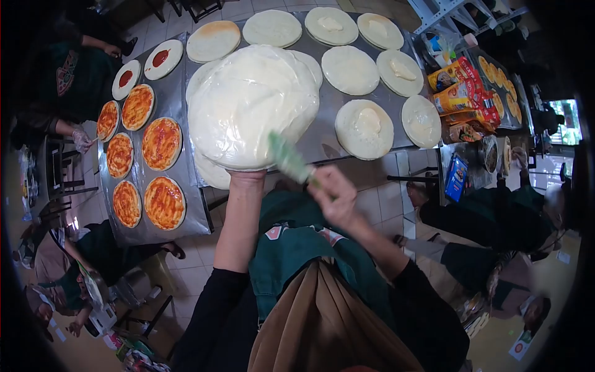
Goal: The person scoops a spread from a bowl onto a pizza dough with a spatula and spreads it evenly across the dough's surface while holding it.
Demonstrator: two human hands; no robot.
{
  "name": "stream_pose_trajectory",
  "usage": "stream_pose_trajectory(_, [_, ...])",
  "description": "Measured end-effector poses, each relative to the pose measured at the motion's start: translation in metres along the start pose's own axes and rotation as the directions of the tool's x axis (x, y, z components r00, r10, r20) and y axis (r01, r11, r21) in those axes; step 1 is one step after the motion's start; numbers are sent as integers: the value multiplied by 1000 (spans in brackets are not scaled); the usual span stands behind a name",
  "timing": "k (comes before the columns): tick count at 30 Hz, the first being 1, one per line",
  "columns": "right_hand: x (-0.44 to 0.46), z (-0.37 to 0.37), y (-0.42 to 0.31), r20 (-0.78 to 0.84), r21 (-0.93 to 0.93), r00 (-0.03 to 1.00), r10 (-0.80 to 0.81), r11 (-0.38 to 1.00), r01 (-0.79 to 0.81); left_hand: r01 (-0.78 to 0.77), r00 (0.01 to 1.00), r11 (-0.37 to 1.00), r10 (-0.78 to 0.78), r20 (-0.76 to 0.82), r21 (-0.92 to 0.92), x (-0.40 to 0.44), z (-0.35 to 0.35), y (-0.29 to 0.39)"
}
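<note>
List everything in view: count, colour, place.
Tabletops: at least two, silver, left and centre.
Sauced crusts: six, red, left.
Dabbed crusts: two, pale, upper left.
Pale crusts: eight plus partly hidden ones, white, centre tabletop.
Packets: several, yellow and red, right.
Flat pack: one, blue, right.
Topped rounds: several, orange, far right.
People: several, some green-aproned, edges.
Held crust: one, white, centre.
Blurred tool: one, green, centre.
Apron: one, green, bottom centre.
Left hand: one, beneath held crust.
Right hand: one, holding tool.
</note>
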State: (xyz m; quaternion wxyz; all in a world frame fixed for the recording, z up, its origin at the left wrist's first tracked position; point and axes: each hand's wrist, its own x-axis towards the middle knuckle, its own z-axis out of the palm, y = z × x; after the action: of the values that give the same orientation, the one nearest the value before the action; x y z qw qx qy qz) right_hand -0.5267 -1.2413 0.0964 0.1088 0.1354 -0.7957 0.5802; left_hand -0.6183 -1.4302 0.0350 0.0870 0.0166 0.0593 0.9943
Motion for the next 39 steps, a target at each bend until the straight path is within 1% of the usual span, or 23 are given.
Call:
stream_pose_trajectory(3, [5,20,-17,34,236,996,-85,969,74,12,1000,999,-12,21,-41,-2,3,4])
stream_pose_trajectory(5, [21,16,-28,-1,567,951,308,784,-253,44,998,997,-41,48,-70,1,6,3])
stream_pose_trajectory(6, [34,-1,-18,40,304,963,267,915,-267,58,996,994,-53,67,-88,-1,9,5])
stream_pose_trajectory(7, [46,-8,-19,50,559,929,366,761,-330,69,995,992,-60,85,-106,0,11,4])
stream_pose_trajectory(8, [60,-11,-22,-21,585,935,354,762,-276,77,993,989,-65,100,-122,-5,14,4])
stream_pose_trajectory(9, [61,-27,-14,23,504,949,316,816,-284,86,991,987,-70,116,-136,-6,17,4])
stream_pose_trajectory(11, [58,-28,-17,-169,246,964,206,956,-161,101,986,980,-76,150,-169,-4,22,4])
stream_pose_trajectory(13, [34,-22,-6,-151,-165,987,-53,986,27,113,981,972,-76,179,-206,-1,25,1])
stream_pose_trajectory(17, [-12,6,-25,71,152,995,70,985,-80,136,971,954,-75,228,-267,6,30,-2])
stream_pose_trajectory(19, [9,1,-21,30,11,996,-84,996,83,163,964,942,-90,250,-293,7,32,-4])
stream_pose_trajectory(20, [18,-3,-22,0,232,983,183,956,-178,181,959,935,-99,266,-304,7,35,-6])
stream_pose_trajectory(21, [28,-10,-25,31,441,901,433,803,-401,199,953,927,-107,284,-317,6,38,-5])
stream_pose_trajectory(23, [61,-33,-31,39,563,903,427,738,-373,216,948,923,-120,296,-318,6,40,-5])
stream_pose_trajectory(25, [71,-50,-30,-25,513,926,378,800,-312,216,950,933,-132,284,-289,5,40,3])
stream_pose_trajectory(27, [62,-56,-19,-179,25,980,91,996,-88,182,959,944,-107,264,-277,4,41,-3])
stream_pose_trajectory(28, [57,-56,-14,-190,-239,979,-78,970,31,161,963,949,-91,255,-272,5,41,-5])
stream_pose_trajectory(30, [26,-35,-28,-56,-285,995,-84,956,65,263,880,923,-110,462,-280,12,6,-12])
stream_pose_trajectory(31, [7,-19,-34,-2,-178,999,-37,983,36,311,823,910,-113,557,-275,14,-6,-14])
stream_pose_trajectory(33, [-9,-9,-47,96,-45,993,72,997,-68,294,833,917,-108,542,-270,13,-9,-9])
stream_pose_trajectory(35, [11,-18,-55,-36,-81,995,95,992,-98,289,850,922,-123,512,-258,8,-11,-6])
stream_pose_trajectory(36, [23,-27,-59,-96,-43,949,301,951,-307,292,853,923,-132,506,-251,14,-10,-6])
stream_pose_trajectory(37, [27,-28,-43,-203,31,938,280,960,-280,291,854,925,-135,503,-246,11,-8,-10])
stream_pose_trajectory(39, [12,-18,-36,-3,-84,994,105,991,-105,277,859,931,-130,495,-236,8,-5,-9])
